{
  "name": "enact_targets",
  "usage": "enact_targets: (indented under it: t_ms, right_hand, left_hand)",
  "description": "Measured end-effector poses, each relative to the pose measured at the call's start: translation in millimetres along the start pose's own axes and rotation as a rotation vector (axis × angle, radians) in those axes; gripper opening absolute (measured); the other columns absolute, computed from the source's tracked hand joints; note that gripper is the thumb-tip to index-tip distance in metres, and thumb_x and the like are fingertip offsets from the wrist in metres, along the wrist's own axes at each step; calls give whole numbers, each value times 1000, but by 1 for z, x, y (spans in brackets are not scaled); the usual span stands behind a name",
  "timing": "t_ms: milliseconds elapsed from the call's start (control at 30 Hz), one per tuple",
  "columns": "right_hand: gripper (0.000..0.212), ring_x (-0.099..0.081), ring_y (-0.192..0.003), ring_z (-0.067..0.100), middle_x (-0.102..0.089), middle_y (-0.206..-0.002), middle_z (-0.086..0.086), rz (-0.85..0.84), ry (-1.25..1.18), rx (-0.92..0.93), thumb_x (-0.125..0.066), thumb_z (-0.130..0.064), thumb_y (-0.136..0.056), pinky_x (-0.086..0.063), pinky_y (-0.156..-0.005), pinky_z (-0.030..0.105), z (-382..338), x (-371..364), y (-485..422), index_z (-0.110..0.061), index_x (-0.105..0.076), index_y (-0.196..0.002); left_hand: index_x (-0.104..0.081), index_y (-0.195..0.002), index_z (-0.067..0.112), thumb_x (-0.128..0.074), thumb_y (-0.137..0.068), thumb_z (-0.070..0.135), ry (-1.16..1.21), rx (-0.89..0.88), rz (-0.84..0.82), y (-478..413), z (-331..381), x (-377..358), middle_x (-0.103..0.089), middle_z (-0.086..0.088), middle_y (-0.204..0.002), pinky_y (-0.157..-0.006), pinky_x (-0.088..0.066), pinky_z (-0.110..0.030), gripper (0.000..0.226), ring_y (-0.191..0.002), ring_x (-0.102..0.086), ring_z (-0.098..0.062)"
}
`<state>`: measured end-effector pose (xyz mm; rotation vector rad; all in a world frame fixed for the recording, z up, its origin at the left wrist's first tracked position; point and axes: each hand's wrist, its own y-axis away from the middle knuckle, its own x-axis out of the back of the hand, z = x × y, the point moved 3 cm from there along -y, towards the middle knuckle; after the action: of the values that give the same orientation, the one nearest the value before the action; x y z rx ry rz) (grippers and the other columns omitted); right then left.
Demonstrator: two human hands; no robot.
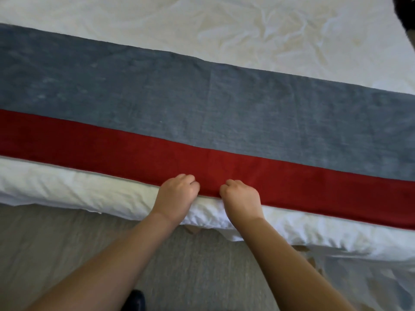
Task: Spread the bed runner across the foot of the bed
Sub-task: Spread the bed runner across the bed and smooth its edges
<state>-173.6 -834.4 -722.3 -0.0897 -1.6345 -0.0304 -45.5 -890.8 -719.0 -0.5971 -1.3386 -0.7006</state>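
The bed runner (202, 108) lies flat across the foot of the bed, running from the left edge to the right edge of the view. It has a wide grey-blue band on the far side and a red band (292, 180) along the near side. The white bed cover (247, 30) shows beyond it, crumpled. My left hand (177, 191) and my right hand (241, 195) sit close together at the runner's near red edge, fingers curled, each pinching that edge where it meets the white bedding.
White bedding (67, 189) hangs over the near side of the mattress. Grey carpet (56, 254) covers the floor below. A dark shoe tip (134, 299) shows at the bottom. A dark object (406, 12) sits at the top right corner.
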Motion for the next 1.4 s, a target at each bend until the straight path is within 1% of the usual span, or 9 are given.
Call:
enact_targets:
  t_ms: [400, 633, 800, 900, 1033, 1100, 1200, 1300, 1400]
  right_hand:
    - [32, -49, -44, 13, -51, -51, -7, 12, -1, 82, -82, -8, -32, -23, -35, 18, -110, -10, -52, -22, -60, -50]
    - [34, -50, -42, 17, -50, -48, -3, 15, -49, -1, -78, 1, -27, -22, -35, 17, -132, -17, -53, -16, -55, -45]
    - [12, -58, -74, 17, -60, -81, -3, -88, -40, 84, -65, -16, -73, -33, -49, 26, -164, -20, -75, -20, -66, -85]
    - [18, -54, -92, 18, -56, -99, -3, -130, -100, 151, -49, -20, -88, -33, -58, 28, -204, -25, -93, -21, -60, -103]
    - [12, -55, -82, 16, -57, -90, -4, -104, -95, 154, -61, -14, -80, -29, -52, 27, -253, -24, -120, -19, -61, -91]
    - [23, -54, -59, 13, -56, -67, -5, -59, -34, 139, -78, -8, -54, -26, -42, 23, -270, -20, -125, -19, -62, -66]
    - [35, -48, -40, 14, -49, -46, -3, -29, -39, 119, -77, 1, -22, -24, -34, 17, -281, -24, -123, -17, -54, -43]
    - [34, -50, -42, 15, -50, -47, -3, -75, -35, 131, -79, 0, -25, -26, -33, 17, -284, -29, -120, -17, -56, -43]
    - [16, -57, -55, 20, -58, -60, 0, -132, -58, 167, -80, -20, -59, -33, -40, 22, -277, -22, -129, -15, -64, -59]
  left_hand:
    - [-70, -75, 0, -70, -68, -5, -23, 153, 12, 44, -127, 18, -64, -13, -74, -52, -52, -40, 9, -69, -61, -33]
    - [-65, -58, 7, -81, -53, -3, -28, 62, 0, 59, -147, 23, -57, -5, -57, -38, -45, -29, 19, -51, -56, -23]
    - [-70, -74, 3, -75, -64, -4, -53, 98, 10, 74, -187, 26, -63, -8, -70, -46, -50, -35, 13, -64, -60, -26]
    - [-70, -89, 0, -62, -75, -5, -100, 174, -13, 89, -232, 33, -65, -14, -86, -62, -52, -42, 16, -81, -60, -32]
    - [-66, -103, 6, -53, -82, 2, -185, 301, -103, 105, -296, 42, -63, -8, -100, -75, -49, -41, 25, -95, -57, -28]
    - [-67, -100, 9, -54, -83, 4, -212, 323, -136, 112, -315, 44, -63, -5, -97, -72, -49, -38, 23, -92, -58, -26]
    - [-70, -82, 4, -64, -75, -2, -180, 312, -137, 122, -323, 41, -64, -10, -79, -59, -51, -40, 11, -73, -60, -30]
    - [-68, -78, 4, -64, -77, 1, -151, 311, -151, 125, -324, 40, -61, -8, -75, -57, -50, -38, 5, -71, -59, -28]
    - [-66, -78, 11, -59, -82, 31, -120, 238, -108, 116, -326, 50, -58, -1, -77, -59, -48, -34, 21, -74, -56, -21]
